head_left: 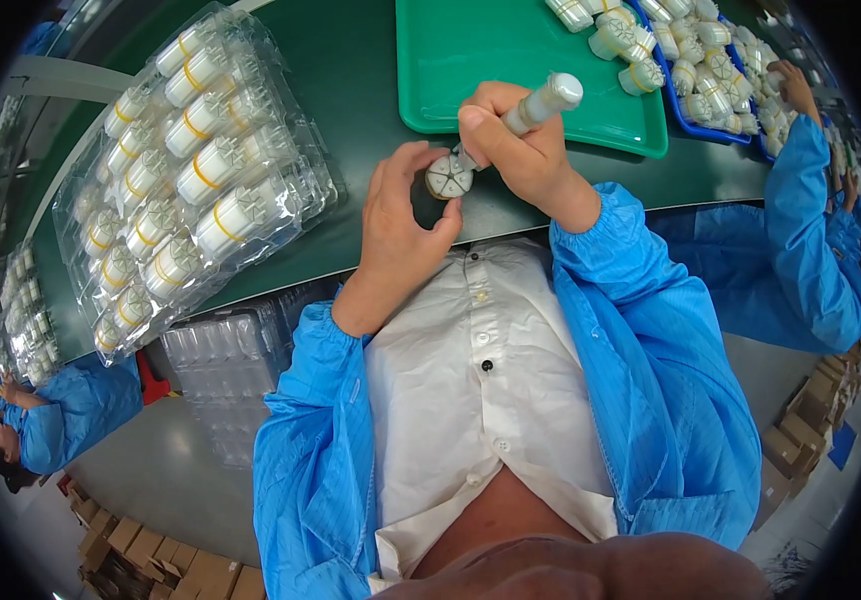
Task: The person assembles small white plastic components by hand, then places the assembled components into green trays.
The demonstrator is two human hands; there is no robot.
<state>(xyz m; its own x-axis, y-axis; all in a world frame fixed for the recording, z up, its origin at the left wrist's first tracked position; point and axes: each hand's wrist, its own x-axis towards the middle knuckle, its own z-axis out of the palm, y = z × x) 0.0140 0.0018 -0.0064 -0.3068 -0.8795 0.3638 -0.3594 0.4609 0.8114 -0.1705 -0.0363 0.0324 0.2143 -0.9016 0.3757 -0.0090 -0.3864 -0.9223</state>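
My left hand (397, 210) pinches a small round white part (448, 177) between thumb and fingers above the green table. Its top face is split into wedge-shaped sections by dark lines. In my right hand (528, 158) is a white, pen-like tube (546, 101) with a rounded end pointing up and away. The tube's thin lower tip comes down beside the round part's upper right edge; I cannot tell whether they touch. The fingers of my right hand are wrapped round the tube and partly hide it.
Left, a clear plastic tray (302, 150) holds several white cylinders with yellow bands (212, 170). A green tray (510, 60) with similar parts lies at the far side, beside blue trays (672, 98) of white parts. Stacked clear trays (220, 365) stand below the table edge. Co-workers in blue sleeves (795, 190) work on both sides.
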